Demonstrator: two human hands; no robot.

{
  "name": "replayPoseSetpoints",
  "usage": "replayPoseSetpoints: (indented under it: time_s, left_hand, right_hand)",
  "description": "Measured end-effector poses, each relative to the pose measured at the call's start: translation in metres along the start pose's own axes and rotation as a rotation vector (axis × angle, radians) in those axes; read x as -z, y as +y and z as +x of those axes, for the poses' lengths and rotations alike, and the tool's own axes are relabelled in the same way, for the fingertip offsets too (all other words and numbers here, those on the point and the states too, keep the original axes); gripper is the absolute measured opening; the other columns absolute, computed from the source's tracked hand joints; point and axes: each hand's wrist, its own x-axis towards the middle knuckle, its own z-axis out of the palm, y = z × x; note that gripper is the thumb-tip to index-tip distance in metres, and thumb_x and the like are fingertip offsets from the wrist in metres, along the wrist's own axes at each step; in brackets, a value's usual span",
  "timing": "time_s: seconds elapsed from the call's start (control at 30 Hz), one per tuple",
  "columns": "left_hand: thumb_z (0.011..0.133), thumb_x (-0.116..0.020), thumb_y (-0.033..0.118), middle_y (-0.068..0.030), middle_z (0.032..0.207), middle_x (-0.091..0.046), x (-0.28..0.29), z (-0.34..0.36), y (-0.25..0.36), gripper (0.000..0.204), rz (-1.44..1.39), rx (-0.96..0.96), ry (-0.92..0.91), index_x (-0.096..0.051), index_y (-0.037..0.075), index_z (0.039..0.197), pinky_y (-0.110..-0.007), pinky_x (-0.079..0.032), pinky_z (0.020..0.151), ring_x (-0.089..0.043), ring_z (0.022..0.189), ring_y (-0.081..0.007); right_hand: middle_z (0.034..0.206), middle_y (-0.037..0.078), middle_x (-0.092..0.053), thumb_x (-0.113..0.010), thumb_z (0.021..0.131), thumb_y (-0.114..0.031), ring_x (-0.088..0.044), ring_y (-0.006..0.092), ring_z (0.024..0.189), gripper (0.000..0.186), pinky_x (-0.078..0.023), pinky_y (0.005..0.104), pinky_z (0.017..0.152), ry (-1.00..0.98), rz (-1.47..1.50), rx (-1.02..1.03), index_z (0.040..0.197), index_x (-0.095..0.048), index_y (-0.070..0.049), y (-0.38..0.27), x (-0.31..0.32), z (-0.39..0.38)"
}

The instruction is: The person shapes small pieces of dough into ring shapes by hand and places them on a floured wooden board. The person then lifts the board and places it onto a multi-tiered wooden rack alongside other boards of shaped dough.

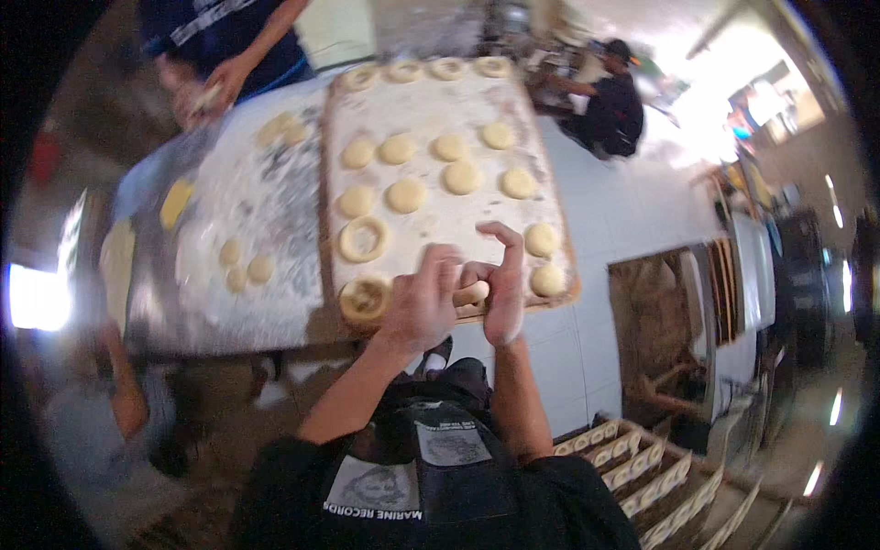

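My left hand (427, 301) and my right hand (503, 286) are close together over the near edge of a floured wooden board (440, 110). Between them is a small piece of pale dough (471, 294), with the fingers of both hands curled around it. The left hand is slightly blurred. Several round dough pieces (406, 194) lie on the board beyond my hands. Left of my left hand are a dough ring (364, 239) and a nearer ring (366, 300). A flattened round (548, 280) sits just right of my right hand.
A floured metal table (247, 192) adjoins the board on the left, bearing small dough balls (260, 269). Across it, a co-worker's hands (215, 92) hold some dough. Another person (610, 101) crouches at the back right. A rack of trays (642, 477) with dough rings stands beside me, lower right.
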Motion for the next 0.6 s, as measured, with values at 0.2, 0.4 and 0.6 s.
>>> replayPoseSetpoints:
  time_s: [0.2, 0.4, 0.6]
  left_hand:
    - [0.1, -0.042, 0.019, -0.0185, 0.082, -0.065, 0.018, -0.006, -0.001, 0.016, -0.024, 0.2, -0.051, -0.049, 0.01, 0.112, -0.05, -0.051, 0.062, -0.065, 0.075, -0.0426]
    - [0.101, -0.037, 0.04, -0.0221, 0.066, -0.062, 0.029, 0.01, -0.029, 0.036, 0.143, 0.389, -0.132, -0.048, 0.006, 0.107, -0.056, -0.048, 0.061, -0.063, 0.069, -0.0469]
    - [0.101, -0.04, 0.04, -0.0256, 0.09, -0.064, 0.038, 0.018, -0.05, 0.042, 0.085, 0.531, -0.082, -0.053, 0.001, 0.111, -0.05, -0.047, 0.081, -0.062, 0.091, -0.0438]
  right_hand:
    - [0.107, 0.019, -0.062, -0.054, 0.094, -0.032, -0.061, 0.0229, 0.085, 0.057, -0.05, 0.0303, 0.079, -0.153, -0.358, 0.478, 0.138, -0.034, -0.003, 0.028, 0.019, 0.01]
    - [0.05, -0.002, -0.045, -0.039, 0.098, -0.054, -0.034, 0.0065, 0.037, 0.057, -0.023, 0.023, 0.037, 0.016, -0.18, -0.056, 0.135, -0.032, -0.011, 0.038, 0.03, 0.015]
    - [0.066, 0.007, -0.058, -0.047, 0.098, -0.044, -0.051, 0.0149, 0.051, 0.057, -0.043, 0.0285, 0.046, 0.016, 0.038, -0.533, 0.139, -0.026, -0.009, 0.024, 0.021, 0.031]
